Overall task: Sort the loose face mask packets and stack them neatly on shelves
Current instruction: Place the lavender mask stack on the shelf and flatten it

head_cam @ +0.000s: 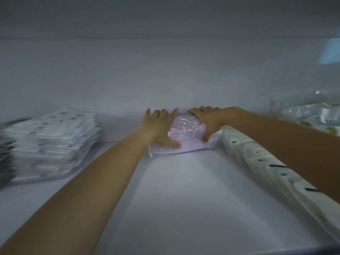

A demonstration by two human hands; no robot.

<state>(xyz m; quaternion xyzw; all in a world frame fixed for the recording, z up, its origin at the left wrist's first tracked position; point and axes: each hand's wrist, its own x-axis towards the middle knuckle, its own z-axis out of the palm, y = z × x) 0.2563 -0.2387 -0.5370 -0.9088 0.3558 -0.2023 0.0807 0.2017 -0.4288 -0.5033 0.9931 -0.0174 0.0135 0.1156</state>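
A clear plastic packet of pale purple face masks (pixel 185 133) lies on the white shelf (pixel 184 190) close to the back wall. My left hand (pixel 160 126) presses on its left end with straight, spread fingers and the thumb on its front edge. My right hand (pixel 207 122) lies over its right end, fingers reaching to the back and thumb pointing down on the front. A tall stack of white mask packets (pixel 53 144) stands at the left. A row of white packets with black marks (pixel 266 162) runs along the right, under my right forearm.
Loose crinkled clear packets (pixel 309 111) lie at the far right near the back wall. The shelf's back wall is just behind the purple packet. The shelf's front edge runs along the bottom of the view.
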